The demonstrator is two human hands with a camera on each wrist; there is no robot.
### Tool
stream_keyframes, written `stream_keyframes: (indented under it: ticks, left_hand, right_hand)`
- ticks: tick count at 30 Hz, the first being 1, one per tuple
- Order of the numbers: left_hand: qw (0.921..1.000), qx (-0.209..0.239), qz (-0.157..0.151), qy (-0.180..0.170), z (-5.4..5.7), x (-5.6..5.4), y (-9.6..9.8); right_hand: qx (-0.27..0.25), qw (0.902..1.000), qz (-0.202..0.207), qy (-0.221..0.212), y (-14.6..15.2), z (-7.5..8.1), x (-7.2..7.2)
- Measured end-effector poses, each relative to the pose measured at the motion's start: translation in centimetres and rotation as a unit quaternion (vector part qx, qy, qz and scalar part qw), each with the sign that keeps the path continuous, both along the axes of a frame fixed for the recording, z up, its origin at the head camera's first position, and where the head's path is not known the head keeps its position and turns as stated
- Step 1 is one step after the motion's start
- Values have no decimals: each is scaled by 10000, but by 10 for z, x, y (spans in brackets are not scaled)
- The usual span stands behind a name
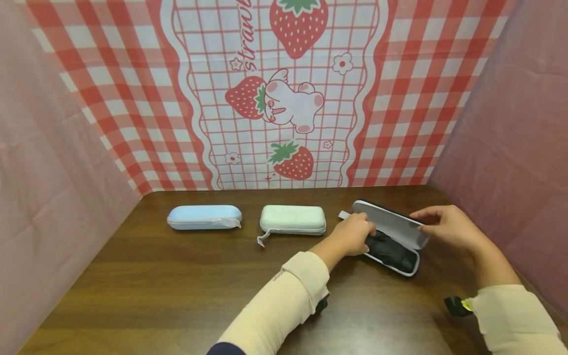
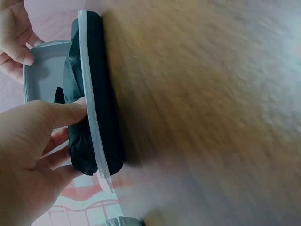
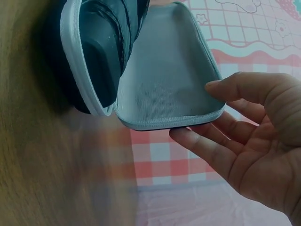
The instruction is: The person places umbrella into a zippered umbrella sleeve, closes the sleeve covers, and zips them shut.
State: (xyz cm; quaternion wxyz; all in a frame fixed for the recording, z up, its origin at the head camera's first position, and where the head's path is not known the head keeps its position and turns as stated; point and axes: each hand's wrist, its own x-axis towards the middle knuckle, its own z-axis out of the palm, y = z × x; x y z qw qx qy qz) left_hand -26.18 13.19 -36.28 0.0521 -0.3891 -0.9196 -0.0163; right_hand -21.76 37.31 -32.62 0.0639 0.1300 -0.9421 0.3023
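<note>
A black zip case [image 1: 412, 272] with a grey lining lies opened at the right of the table, its lid [image 1: 390, 222] raised at the back. Inside the lower half is a folded bundle of black fabric [image 1: 392, 251]. My left hand [image 1: 353, 234] reaches into the case's left end; in the left wrist view, its thumb and fingers [image 2: 59, 136] grip the bundle. At the other end my right hand [image 1: 454, 229] pinches the lid's corner, thumb [image 3: 235, 88] on the lining and fingers behind. Part of the bundle is hidden by my left hand.
Left of the black case, a pale green zip case [image 1: 293, 219] and a light blue one [image 1: 204, 217] lie closed on the brown wooden table [image 1: 177, 296]. A strawberry-print cloth [image 1: 284, 98] hangs at the back, with pink cloth [image 1: 510, 148] at the sides.
</note>
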Motion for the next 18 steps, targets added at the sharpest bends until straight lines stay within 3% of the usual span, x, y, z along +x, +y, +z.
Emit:
stream_keyframes:
  ticks: [8, 13, 18]
  left_hand:
    - [9993, 228, -205, -212, -5, -2, -7]
    - [9984, 386, -301, -286, -2, -1, -15]
    - [9954, 843, -299, -338, 1, -2, -27]
  right_hand:
    - [107, 9999, -51, 83, 0, -1, 1]
    - [39, 9999, 15, 152, 1, -4, 2]
    - [0, 9998, 22, 220, 1, -6, 4]
